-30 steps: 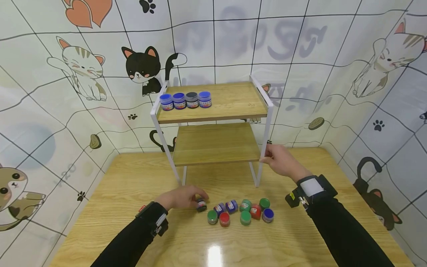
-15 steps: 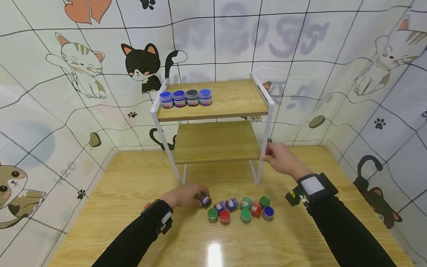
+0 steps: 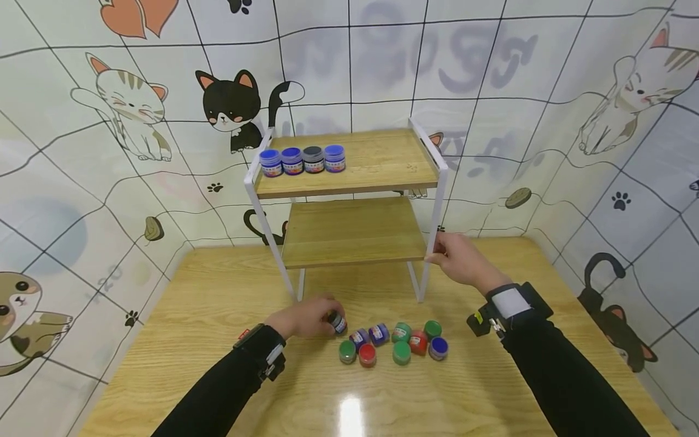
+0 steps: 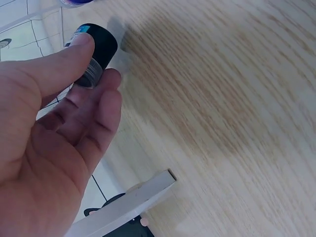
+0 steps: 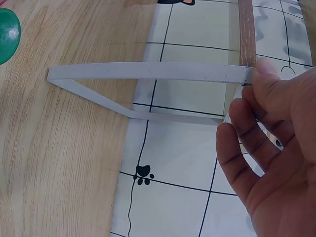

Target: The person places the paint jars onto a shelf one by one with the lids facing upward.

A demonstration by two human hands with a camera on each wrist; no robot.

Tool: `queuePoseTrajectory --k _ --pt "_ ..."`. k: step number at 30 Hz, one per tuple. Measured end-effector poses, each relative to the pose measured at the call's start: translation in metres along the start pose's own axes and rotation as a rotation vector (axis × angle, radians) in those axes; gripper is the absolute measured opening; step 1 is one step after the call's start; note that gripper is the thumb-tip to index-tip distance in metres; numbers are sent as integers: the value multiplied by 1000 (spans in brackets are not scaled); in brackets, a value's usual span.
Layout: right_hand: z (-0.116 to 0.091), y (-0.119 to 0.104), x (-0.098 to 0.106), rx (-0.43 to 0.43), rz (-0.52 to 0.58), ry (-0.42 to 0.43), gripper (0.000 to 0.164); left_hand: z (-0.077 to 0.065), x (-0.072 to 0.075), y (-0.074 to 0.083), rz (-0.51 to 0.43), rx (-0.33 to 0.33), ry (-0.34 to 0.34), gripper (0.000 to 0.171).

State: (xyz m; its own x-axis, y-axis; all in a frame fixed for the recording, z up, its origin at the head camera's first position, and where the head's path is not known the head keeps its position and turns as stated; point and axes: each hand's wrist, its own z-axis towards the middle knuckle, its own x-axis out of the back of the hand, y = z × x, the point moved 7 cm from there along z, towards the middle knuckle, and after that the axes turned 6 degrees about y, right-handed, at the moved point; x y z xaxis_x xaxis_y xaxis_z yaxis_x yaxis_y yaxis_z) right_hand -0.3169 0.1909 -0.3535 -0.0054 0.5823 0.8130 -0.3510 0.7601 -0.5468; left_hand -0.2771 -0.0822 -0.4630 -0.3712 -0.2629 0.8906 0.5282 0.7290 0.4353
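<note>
My left hand (image 3: pixel 308 317) pinches a small black paint jar (image 4: pixel 101 47) between thumb and fingers, low over the table at the left end of the loose jars. In the left wrist view the jar is tilted, its label partly under the thumb. My right hand (image 3: pixel 461 260) grips the right front leg of a two-tier shelf rack (image 3: pixel 349 232) at the height of its lower board. The right wrist view has the thumb on the white metal leg (image 5: pixel 148 70) beside the board's edge. Four-sided white framing carries both wooden boards.
Several blue-lidded and dark jars (image 3: pixel 292 161) stand in a row on the upper board's left. Loose jars lie on the table: green (image 3: pixel 347 352), red (image 3: pixel 368 355), purple-blue (image 3: pixel 378 334) and blue-lidded (image 3: pixel 438 348). A cat-print wall covering (image 3: pixel 349 73) stands behind.
My left hand has picked up the black jar, turning it and shifting it slightly right and up. My right hand stays on the rack's leg.
</note>
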Motion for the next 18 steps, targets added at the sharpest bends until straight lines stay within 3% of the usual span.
queuePoseTrajectory --k 11,18 --pt "-2 -1 1 -11 9 -6 17 -1 4 6 -50 -59 -11 27" --pt "-2 -1 1 -10 6 -3 17 -1 7 7 -76 -46 -37 32"
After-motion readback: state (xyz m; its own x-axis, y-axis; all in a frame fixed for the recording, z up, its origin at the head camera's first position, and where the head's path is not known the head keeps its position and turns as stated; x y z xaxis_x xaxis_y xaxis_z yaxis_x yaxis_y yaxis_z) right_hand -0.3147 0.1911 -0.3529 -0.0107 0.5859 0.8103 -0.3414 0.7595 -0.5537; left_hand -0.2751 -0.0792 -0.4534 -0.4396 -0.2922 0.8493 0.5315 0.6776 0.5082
